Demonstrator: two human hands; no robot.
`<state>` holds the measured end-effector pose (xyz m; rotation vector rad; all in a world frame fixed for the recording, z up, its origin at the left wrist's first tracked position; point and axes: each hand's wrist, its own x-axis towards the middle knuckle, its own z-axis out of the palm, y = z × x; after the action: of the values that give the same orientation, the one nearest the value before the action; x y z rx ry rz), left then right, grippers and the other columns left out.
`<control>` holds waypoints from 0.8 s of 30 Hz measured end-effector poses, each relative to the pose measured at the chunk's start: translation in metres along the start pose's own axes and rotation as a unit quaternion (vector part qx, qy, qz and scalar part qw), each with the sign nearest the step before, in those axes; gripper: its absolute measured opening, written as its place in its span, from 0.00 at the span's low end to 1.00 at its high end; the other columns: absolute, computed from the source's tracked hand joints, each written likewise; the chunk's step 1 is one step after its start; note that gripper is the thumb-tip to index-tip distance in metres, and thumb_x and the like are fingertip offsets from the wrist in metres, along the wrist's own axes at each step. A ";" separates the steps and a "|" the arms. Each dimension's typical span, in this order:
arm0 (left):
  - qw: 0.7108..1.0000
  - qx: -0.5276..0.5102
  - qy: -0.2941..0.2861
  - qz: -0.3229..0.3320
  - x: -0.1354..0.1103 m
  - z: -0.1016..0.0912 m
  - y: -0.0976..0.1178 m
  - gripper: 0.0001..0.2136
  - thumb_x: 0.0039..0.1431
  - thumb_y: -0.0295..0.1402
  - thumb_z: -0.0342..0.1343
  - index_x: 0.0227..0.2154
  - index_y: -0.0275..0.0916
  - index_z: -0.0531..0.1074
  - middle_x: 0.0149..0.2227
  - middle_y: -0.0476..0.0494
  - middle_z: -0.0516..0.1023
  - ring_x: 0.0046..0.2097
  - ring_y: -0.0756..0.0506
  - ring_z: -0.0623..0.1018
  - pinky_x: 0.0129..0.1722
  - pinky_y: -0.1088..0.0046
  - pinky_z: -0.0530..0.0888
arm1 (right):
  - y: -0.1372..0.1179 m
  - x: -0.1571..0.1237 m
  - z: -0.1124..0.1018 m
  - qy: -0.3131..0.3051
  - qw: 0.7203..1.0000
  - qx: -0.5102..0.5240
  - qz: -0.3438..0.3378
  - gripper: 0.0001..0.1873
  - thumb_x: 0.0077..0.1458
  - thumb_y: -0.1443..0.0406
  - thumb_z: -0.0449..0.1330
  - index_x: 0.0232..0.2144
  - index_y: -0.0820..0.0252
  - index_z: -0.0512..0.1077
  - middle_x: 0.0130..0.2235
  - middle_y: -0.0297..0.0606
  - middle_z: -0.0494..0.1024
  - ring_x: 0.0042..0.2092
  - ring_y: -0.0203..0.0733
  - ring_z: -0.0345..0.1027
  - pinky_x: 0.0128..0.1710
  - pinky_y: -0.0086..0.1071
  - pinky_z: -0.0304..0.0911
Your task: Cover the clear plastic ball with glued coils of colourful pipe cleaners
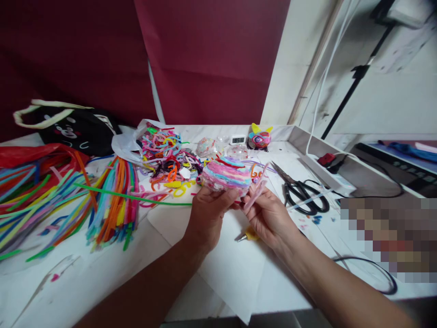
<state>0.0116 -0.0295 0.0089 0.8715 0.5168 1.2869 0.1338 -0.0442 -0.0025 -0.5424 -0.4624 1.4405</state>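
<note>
My left hand is closed around a ball wrapped in pink, blue and purple pipe cleaners, held above the white table. My right hand pinches a pale pink pipe cleaner that runs up to the ball's right side. A small yellow-handled tool lies on a white paper sheet just under my right hand.
Long coloured pipe cleaners lie in bundles at left, with a tangle of cut pieces behind the ball. Black scissors lie at right. A black tote bag, a small digital clock, clear balls and a finished ball figure sit at the back.
</note>
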 end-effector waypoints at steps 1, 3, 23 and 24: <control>1.000 -0.002 0.002 -0.004 0.001 0.000 0.000 0.12 0.46 0.29 0.69 0.35 0.37 0.77 0.32 0.48 0.81 0.32 0.51 0.78 0.30 0.77 0.75 | 0.000 0.000 0.000 -0.003 1.000 -0.001 0.001 0.09 0.45 0.73 0.70 0.26 0.62 0.73 0.24 0.32 0.79 0.22 0.29 0.73 0.27 0.18 0.72; 1.000 -0.006 0.005 -0.011 0.002 -0.002 0.000 0.11 0.47 0.28 0.68 0.35 0.36 0.76 0.31 0.48 0.80 0.31 0.51 0.78 0.30 0.78 0.75 | 0.001 -0.001 0.001 -0.004 1.000 -0.003 0.002 0.10 0.44 0.72 0.72 0.25 0.63 0.73 0.23 0.32 0.79 0.23 0.30 0.74 0.27 0.19 0.73; 0.991 -0.015 0.133 -0.024 0.025 -0.018 0.010 0.09 0.44 0.26 0.67 0.27 0.35 0.72 0.25 0.52 0.75 0.26 0.54 0.76 0.27 0.80 0.77 | -0.042 0.002 -0.003 -0.040 0.917 -0.391 -0.065 0.16 0.47 0.54 0.69 0.29 0.62 0.74 0.20 0.31 0.75 0.21 0.31 0.63 0.21 0.24 0.60; 0.990 -0.013 0.137 -0.023 0.027 -0.019 0.010 0.09 0.44 0.26 0.67 0.27 0.34 0.72 0.25 0.51 0.75 0.27 0.53 0.77 0.28 0.80 0.77 | -0.047 0.004 -0.006 -0.048 0.895 -0.438 -0.073 0.16 0.49 0.54 0.68 0.29 0.62 0.75 0.19 0.30 0.73 0.21 0.31 0.62 0.21 0.25 0.59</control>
<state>-0.0028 0.0020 0.0092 0.6601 0.7301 1.3764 0.1755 -0.0432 0.0210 -1.1243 -1.2282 1.0583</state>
